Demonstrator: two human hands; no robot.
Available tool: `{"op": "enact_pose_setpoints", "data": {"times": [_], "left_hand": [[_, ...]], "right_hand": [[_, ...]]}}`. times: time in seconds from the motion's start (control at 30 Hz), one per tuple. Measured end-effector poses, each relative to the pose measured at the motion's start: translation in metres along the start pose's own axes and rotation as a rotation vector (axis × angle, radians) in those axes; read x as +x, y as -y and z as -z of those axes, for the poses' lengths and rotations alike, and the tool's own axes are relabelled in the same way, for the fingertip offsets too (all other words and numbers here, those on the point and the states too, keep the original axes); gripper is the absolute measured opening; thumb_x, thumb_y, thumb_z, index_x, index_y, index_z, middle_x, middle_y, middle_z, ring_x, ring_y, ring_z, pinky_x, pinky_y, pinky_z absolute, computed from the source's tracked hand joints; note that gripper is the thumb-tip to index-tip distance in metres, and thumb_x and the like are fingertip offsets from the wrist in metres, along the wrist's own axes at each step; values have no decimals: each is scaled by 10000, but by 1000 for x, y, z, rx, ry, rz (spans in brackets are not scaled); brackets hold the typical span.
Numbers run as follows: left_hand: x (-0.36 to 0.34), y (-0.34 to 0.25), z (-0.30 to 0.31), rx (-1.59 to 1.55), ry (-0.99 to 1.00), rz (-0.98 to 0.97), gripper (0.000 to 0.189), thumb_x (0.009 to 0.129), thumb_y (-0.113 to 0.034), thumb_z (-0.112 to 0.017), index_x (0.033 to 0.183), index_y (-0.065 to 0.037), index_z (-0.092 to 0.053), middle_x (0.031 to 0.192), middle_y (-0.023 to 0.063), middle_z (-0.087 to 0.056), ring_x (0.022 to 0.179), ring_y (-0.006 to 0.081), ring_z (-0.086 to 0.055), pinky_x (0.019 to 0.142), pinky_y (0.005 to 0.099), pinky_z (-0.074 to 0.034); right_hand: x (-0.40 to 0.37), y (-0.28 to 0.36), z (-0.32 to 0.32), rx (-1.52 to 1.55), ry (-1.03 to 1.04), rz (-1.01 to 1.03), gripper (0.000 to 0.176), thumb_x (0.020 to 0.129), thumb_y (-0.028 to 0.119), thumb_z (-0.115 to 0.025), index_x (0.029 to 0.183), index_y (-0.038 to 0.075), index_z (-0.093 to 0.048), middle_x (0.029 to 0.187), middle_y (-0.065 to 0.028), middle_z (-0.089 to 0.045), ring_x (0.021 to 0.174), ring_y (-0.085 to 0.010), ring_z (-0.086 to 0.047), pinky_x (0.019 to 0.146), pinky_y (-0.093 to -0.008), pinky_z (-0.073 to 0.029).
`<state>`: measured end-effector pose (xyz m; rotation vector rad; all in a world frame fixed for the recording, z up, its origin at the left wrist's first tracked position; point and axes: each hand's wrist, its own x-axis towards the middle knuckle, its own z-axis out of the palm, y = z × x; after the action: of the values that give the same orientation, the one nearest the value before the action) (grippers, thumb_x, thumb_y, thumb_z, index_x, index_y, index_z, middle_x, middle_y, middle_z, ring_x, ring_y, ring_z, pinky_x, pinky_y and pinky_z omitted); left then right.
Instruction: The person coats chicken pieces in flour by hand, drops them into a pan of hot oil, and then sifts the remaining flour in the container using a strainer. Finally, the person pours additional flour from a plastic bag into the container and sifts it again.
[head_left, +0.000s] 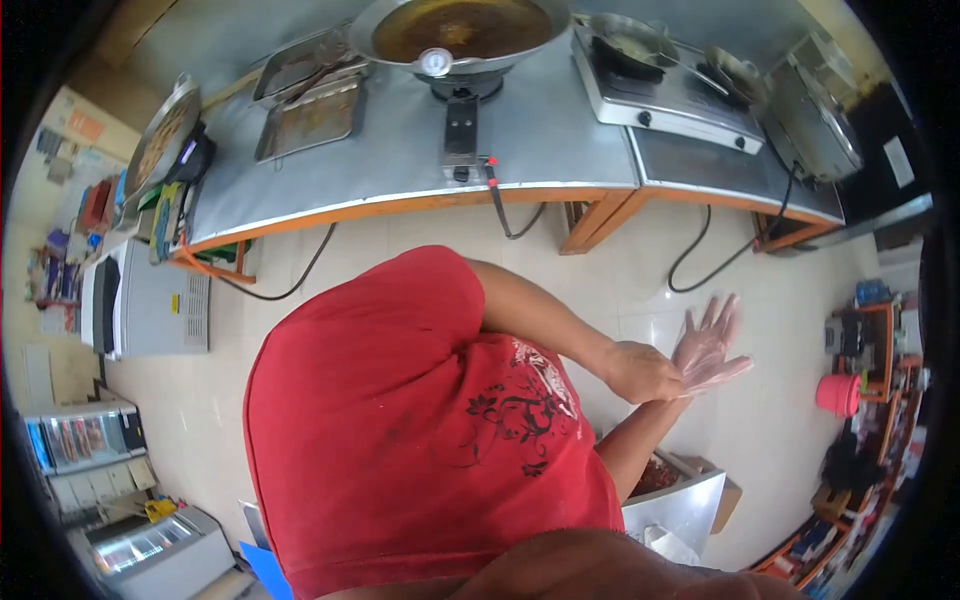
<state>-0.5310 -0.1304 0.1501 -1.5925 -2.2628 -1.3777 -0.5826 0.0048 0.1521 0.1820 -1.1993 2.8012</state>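
My right hand (708, 345) wears a clear plastic glove (722, 375); its fingers are spread and it holds nothing. At that wrist my bare left hand (645, 372) is closed on the cuff of the glove. Both hands are above the tiled floor, in front of my red shirt. Below my right forearm stands a metal container (690, 505) with reddish-brown contents, partly hidden by the arm and body.
On the metal-topped counter (390, 180) are a large wok of oil (460, 30), trays (310, 120), a two-burner stove (670, 95) and a pot (815, 125). Black hoses (690, 285) hang below it. A pink bucket (838, 395) and shelves (880, 480) are at the right.
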Motion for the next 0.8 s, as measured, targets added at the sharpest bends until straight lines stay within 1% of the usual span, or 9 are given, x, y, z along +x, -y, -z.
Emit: {"op": "enact_pose_setpoints", "data": {"times": [0.03, 0.13, 0.17, 0.37, 0.43, 0.53, 0.63, 0.73, 0.8], "left_hand": [[-9, -3, 1, 36, -45, -13, 147, 834, -90, -604, 948, -12, -554, 891, 164, -596, 858, 350, -627, 725, 431, -522], [-46, -24, -2, 23, -201, 62, 129, 882, -106, -593, 948, -6, -546, 873, 166, -571, 826, 361, -603, 717, 440, -507], [-62, -28, 1, 6, -255, 100, 130, 897, -114, -589, 949, -4, -543, 867, 166, -562, 814, 366, -595, 713, 444, -501], [-154, -68, 40, 83, -291, 288, 111, 936, -128, -558, 942, -18, -541, 853, 161, -548, 807, 371, -584, 717, 468, -474], [-187, -68, 54, 82, -292, 330, 123, 945, -145, -552, 939, -22, -545, 855, 156, -558, 810, 366, -589, 722, 463, -481], [-236, -69, 84, 38, -297, 374, 157, 954, -186, -552, 919, -33, -556, 862, 145, -586, 805, 355, -597, 729, 452, -489], [-313, -76, 145, 70, -371, 426, 195, 954, -224, -561, 881, -44, -573, 855, 132, -616, 804, 345, -606, 734, 443, -493], [-438, -80, 212, 179, -450, 615, 215, 953, -246, -566, 868, -52, -597, 844, 128, -631, 819, 342, -617, 739, 439, -495], [-537, -82, 232, 290, -480, 818, 228, 958, -263, -556, 883, -54, -607, 845, 137, -629, 822, 347, -620, 735, 440, -494]], "right_hand": [[4, -11, -8, 183, -47, -16, 834, 859, 762, -426, 1448, 173, -449, 1592, -80, -230, 1464, -428, -79, 1119, -692, -55], [-1, -65, 1, 662, 454, -21, 739, 879, 702, -482, 1428, 208, -468, 1541, -122, -327, 1437, -429, -187, 1085, -700, -204], [-16, -70, -25, 440, 135, -55, 681, 893, 641, -529, 1424, 221, -457, 1510, -133, -372, 1410, -425, -266, 1064, -690, -271], [-56, -146, -99, 346, 278, -388, 754, 873, 684, -503, 1468, 232, -400, 1557, -119, -300, 1423, -371, -264, 1094, -669, -210], [-67, -164, -135, 281, 156, -481, 598, 916, 608, -511, 1327, 174, -530, 1426, -151, -455, 1350, -323, -375, 1074, -599, -288], [-69, -218, -160, 43, 221, -584, 469, 896, 585, -579, 1051, 143, -592, 1031, -85, -612, 985, -243, -574, 838, -402, -451], [-75, -276, -204, -322, 102, -820, 293, 938, 438, -599, 881, 156, -545, 719, 12, -484, 642, -148, -510, 552, -280, -412], [-93, -397, -262, -236, 245, -828, 176, 948, 327, -603, 946, 153, -573, 658, 36, -421, 537, -121, -461, 431, -238, -327], [-117, -463, -325, -485, 475, -831, 166, 941, 298, -611, 983, 140, -580, 695, 15, -466, 577, -132, -488, 473, -257, -369]]}}
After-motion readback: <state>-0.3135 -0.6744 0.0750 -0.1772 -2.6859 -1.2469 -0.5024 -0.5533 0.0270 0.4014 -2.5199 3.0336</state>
